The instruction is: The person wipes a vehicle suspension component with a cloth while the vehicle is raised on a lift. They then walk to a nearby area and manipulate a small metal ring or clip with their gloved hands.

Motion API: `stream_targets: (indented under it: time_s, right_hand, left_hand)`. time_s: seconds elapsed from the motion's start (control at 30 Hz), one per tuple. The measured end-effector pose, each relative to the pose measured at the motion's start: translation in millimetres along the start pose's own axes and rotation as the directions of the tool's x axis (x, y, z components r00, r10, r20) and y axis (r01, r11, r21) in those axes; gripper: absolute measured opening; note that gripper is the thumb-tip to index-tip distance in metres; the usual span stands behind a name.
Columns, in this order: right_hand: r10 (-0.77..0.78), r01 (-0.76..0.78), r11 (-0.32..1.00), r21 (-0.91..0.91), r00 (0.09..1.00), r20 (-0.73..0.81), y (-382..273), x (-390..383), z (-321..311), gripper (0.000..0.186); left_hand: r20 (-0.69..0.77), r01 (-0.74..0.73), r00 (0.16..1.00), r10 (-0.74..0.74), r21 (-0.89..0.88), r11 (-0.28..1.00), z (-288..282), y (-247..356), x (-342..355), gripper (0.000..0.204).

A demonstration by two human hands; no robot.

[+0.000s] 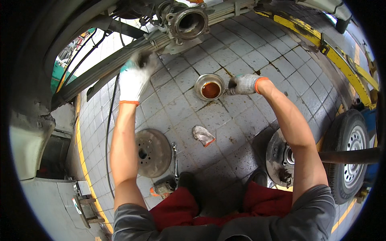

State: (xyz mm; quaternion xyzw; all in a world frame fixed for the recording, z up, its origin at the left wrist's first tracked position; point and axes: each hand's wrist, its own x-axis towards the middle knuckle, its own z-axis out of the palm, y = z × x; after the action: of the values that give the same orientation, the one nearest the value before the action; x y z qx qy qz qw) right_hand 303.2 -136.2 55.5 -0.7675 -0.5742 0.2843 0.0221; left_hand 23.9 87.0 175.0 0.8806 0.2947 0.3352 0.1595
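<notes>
Toward 1 o'clock from the view's centre, a metal bowl [204, 79] of brown liquid [211, 91] is seen, the right hand [244, 84] set beside its 3 o'clock rim; whether it is grasped cannot be told. Toward 10 o'clock, the left hand [136, 76] is blurred, its grip indiscernible.

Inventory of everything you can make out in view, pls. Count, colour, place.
Flanged tube end: 1, grey, top centre
Bowl: 1, silver, centre
Liquid: 1 pool, reddish-brown, inside bowl
Loose glove: 1, dirty white, floor centre
Round metal disc: 1, brown-grey, lower left
Wrench: 1, silver, beside disc
Hub assembly: 1, grey, lower right
Wheel: 1, black tyre, far right
Beam: at least 1, yellow, upper right
Cable: 1, black, left
Left hand: 1, white glove, upper left, blurred
Right hand: 1, grey glove, at bowl's right
</notes>
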Motion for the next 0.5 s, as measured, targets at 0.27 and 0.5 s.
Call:
stream_targets:
  time_s: [0.27, 0.5]
  right_hand:
    - [-0.033, 0.033, 0.999, 0.018, 0.999, 0.012, -4, -2, -2, 0.052]
    - [0.047, -0.046, 0.999, -0.007, 0.998, 0.042, 16, -1, 6, 0.052]
  left_hand:
    - [-0.404, -0.268, 0.893, 0.196, -0.127, 0.955, 39, 70, 42, 0.05]
    - [-0.362, -0.2, 0.923, 0.129, -0.167, 0.965, 40, 87, 50, 0.054]
